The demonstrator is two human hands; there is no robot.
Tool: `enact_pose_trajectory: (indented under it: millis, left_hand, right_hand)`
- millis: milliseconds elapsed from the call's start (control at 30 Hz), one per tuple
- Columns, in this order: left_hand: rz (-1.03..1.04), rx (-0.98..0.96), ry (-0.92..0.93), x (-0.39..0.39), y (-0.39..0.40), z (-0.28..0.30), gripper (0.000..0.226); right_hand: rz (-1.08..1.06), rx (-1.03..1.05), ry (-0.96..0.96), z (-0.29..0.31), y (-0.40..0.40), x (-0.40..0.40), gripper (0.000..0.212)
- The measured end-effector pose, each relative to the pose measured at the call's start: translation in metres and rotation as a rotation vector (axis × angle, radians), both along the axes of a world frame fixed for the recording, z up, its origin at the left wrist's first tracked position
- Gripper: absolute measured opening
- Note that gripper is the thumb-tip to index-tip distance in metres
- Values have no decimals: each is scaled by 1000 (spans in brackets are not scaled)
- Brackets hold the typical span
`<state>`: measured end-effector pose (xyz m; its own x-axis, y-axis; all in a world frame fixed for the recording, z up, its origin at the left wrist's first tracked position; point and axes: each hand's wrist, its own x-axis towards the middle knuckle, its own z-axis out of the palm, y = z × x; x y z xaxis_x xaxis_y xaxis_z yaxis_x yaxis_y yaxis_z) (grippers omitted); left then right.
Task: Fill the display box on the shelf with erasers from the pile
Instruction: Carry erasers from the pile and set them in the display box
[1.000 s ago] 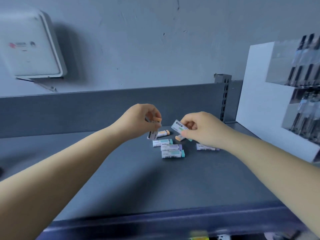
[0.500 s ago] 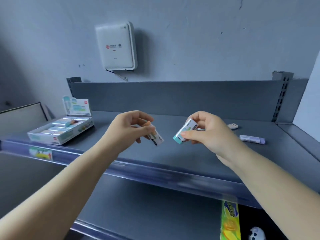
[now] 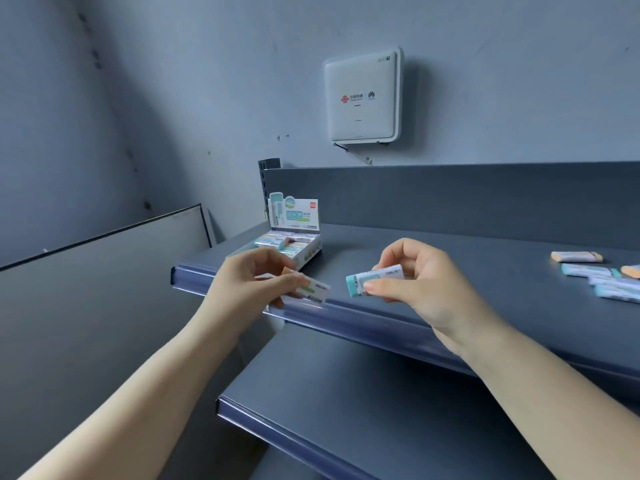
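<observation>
My left hand (image 3: pixel 252 282) pinches an orange-tipped eraser (image 3: pixel 313 291) in a white sleeve, just in front of the display box (image 3: pixel 304 252). The box stands at the left end of the grey shelf (image 3: pixel 485 271), its printed lid upright, with several sleeved erasers lying inside. My right hand (image 3: pixel 422 289) pinches a teal-tipped eraser (image 3: pixel 367 282) over the shelf's front edge, to the right of the box. The pile of erasers (image 3: pixel 602 275) lies on the shelf at the far right, partly cut off by the frame edge.
A white router box (image 3: pixel 362 98) hangs on the wall above the shelf's back panel. A lower shelf (image 3: pixel 381 410) juts out under my arms. A grey board (image 3: pixel 104 271) leans on the left.
Both hands have carried their erasers left from the pile toward the display box. My view has swung left, so the box is now near the centre and the pile at the right edge.
</observation>
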<state>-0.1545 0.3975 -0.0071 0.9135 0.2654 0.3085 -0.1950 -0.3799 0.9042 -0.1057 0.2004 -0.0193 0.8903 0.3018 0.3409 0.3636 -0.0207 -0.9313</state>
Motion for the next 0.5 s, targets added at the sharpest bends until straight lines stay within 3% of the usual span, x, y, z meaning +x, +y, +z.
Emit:
enact_pose_trajectory:
  millis: [500]
  left_hand:
    - [-90,-73,4,29,148,-1,12]
  right_hand:
    - [-102,-11,1,-6,137,15,21]
